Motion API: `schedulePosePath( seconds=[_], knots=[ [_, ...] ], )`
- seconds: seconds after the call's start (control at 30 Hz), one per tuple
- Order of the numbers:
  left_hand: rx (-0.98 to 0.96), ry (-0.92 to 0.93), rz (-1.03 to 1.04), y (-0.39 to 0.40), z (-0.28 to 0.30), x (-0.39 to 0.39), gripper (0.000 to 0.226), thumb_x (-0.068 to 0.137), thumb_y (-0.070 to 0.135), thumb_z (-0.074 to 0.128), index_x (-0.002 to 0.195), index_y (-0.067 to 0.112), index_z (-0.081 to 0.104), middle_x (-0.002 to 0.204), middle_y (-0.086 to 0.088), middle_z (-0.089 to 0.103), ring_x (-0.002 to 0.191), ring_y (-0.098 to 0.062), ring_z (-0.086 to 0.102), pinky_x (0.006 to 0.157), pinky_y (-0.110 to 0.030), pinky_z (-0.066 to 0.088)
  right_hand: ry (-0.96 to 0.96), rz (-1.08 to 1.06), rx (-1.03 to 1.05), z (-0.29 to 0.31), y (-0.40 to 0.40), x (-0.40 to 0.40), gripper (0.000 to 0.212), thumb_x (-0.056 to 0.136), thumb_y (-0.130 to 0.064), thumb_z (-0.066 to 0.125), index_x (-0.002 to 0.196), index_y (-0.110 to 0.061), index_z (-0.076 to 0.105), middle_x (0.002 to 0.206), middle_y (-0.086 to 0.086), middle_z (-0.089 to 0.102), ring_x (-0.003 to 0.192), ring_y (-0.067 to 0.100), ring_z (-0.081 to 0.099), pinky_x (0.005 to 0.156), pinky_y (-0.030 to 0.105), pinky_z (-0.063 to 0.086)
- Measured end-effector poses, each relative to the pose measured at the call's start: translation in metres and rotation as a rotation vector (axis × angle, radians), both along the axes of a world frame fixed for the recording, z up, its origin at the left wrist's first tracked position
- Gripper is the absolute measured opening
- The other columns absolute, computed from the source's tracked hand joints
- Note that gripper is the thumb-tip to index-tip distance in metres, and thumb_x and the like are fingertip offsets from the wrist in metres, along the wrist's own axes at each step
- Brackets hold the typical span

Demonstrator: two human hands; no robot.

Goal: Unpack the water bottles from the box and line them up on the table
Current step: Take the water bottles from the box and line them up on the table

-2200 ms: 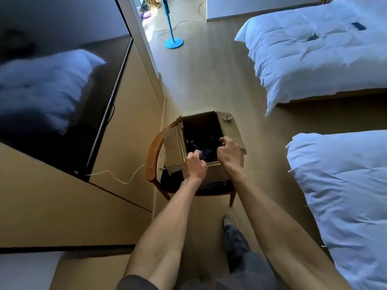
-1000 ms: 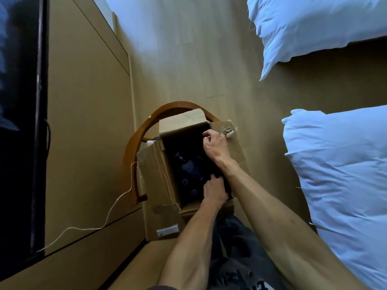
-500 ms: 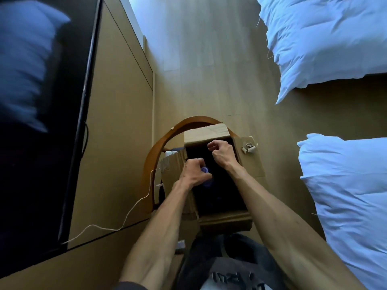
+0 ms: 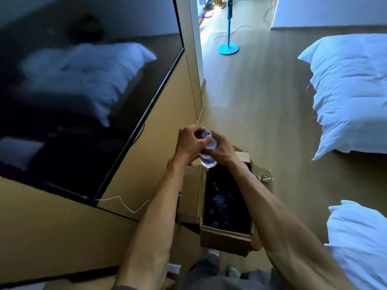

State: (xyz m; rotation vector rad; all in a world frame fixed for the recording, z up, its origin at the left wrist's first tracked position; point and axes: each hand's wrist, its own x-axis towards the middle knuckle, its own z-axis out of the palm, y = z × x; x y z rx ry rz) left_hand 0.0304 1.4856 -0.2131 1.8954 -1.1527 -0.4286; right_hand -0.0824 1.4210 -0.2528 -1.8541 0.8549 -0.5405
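Half a second on, I am seeing both hands up out of the box point(image 4: 225, 237) and closing on a water bottle point(image 4: 207, 152) that was not raised before. The left hand point(image 4: 189, 146) is wrapping the bottle from the left, the right hand point(image 4: 219, 150) is clamping it from the right, just above the box's far end. The bottle is standing roughly upright, its long axis near vertical, cap toward the camera. Below, the open cardboard box is showing more bottles as dim purple caps in its dark interior. A wall-mounted television point(image 4: 83, 97) is filling the left, white bedding point(image 4: 351, 86) the right.
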Motion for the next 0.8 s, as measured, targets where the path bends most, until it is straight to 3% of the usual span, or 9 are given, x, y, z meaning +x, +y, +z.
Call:
schedulePosePath(
  seconds=[0.1,0.17,0.23,0.33,0.4,0.53,0.6,0.67,0.8],
  knots=[
    [-0.225,0.273,0.293,0.026,0.012,-0.007,0.018,0.085,0.034,0.058,0.074,0.024,0.069,0.069,0.003,0.069,0.065,-0.012,0.065,0.058,-0.026,0.051,-0.133,-0.022,-0.046,0.03,0.007,-0.007,0.025,0.073,-0.023,0.08,0.094,-0.016,0.068,0.078,-0.006,0.067,0.066,-0.002,0.06,0.059,0.006,0.042],
    [-0.217,0.39,0.408,0.046,0.013,-0.003,0.025,0.093,0.036,0.049,0.081,0.025,0.068,0.077,0.0,0.07,0.074,-0.015,0.066,0.062,-0.023,0.046,-0.207,0.002,-0.098,0.051,0.015,-0.007,0.023,0.075,-0.028,0.077,0.093,-0.016,0.068,0.077,-0.007,0.067,0.065,-0.008,0.058,0.058,0.004,0.04],
    [-0.122,0.503,0.459,0.072,0.007,-0.004,0.035,0.099,0.04,0.042,0.097,0.018,0.069,0.093,-0.005,0.071,0.09,-0.021,0.066,0.068,-0.025,0.044,-0.265,0.039,-0.105,0.074,0.03,-0.004,0.025,0.079,-0.032,0.073,0.099,-0.019,0.068,0.083,-0.005,0.069,0.072,-0.003,0.062,0.065,0.013,0.047],
    [-0.039,0.758,0.365,0.115,0.0,-0.021,0.055,0.099,0.057,0.032,0.118,0.018,0.065,0.11,-0.007,0.071,0.107,-0.028,0.065,0.08,-0.037,0.051,-0.385,0.142,-0.019,0.108,0.062,0.006,0.022,0.085,-0.034,0.065,0.104,-0.022,0.064,0.09,-0.002,0.07,0.079,0.011,0.067,0.071,0.026,0.055],
    [-0.101,0.878,0.27,0.145,0.003,-0.034,0.062,0.088,0.068,0.043,0.12,0.02,0.065,0.114,-0.013,0.07,0.104,-0.034,0.067,0.078,-0.044,0.056,-0.484,0.217,0.045,0.127,0.09,0.015,0.021,0.087,-0.034,0.061,0.103,-0.02,0.064,0.09,0.003,0.07,0.08,0.016,0.069,0.073,0.033,0.058],
    [-0.351,1.164,0.198,0.208,0.025,-0.053,0.064,0.082,0.068,0.052,0.113,0.015,0.069,0.108,-0.02,0.068,0.084,-0.032,0.066,0.063,-0.03,0.05,-0.555,0.361,0.168,0.155,0.151,0.026,0.023,0.081,-0.035,0.055,0.085,-0.012,0.061,0.074,0.002,0.064,0.069,0.017,0.063,0.066,0.038,0.053],
    [-0.48,1.194,0.247,0.234,0.03,-0.057,0.056,0.091,0.062,0.046,0.109,0.015,0.071,0.101,-0.014,0.068,0.079,-0.026,0.065,0.062,-0.029,0.049,-0.577,0.402,0.224,0.162,0.176,0.028,0.018,0.084,-0.03,0.053,0.084,-0.013,0.059,0.072,0.001,0.061,0.07,0.019,0.06,0.067,0.045,0.052],
    [-0.582,1.133,0.304,0.26,0.036,-0.062,0.054,0.097,0.057,0.04,0.109,0.014,0.071,0.096,-0.012,0.068,0.077,-0.024,0.065,0.062,-0.029,0.051,-0.594,0.425,0.26,0.172,0.2,0.027,0.015,0.086,-0.032,0.053,0.087,-0.017,0.058,0.073,-0.001,0.059,0.069,0.016,0.058,0.065,0.041,0.049],
    [-0.751,1.003,0.383,0.315,0.044,-0.078,0.061,0.094,0.052,0.051,0.136,0.007,0.051,0.114,-0.017,0.061,0.092,-0.029,0.063,0.071,-0.037,0.056,-0.562,0.428,0.204,0.197,0.254,0.028,0.031,0.092,-0.05,0.049,0.075,-0.025,0.054,0.07,-0.004,0.062,0.062,0.01,0.058,0.064,0.034,0.05]
  ],
)
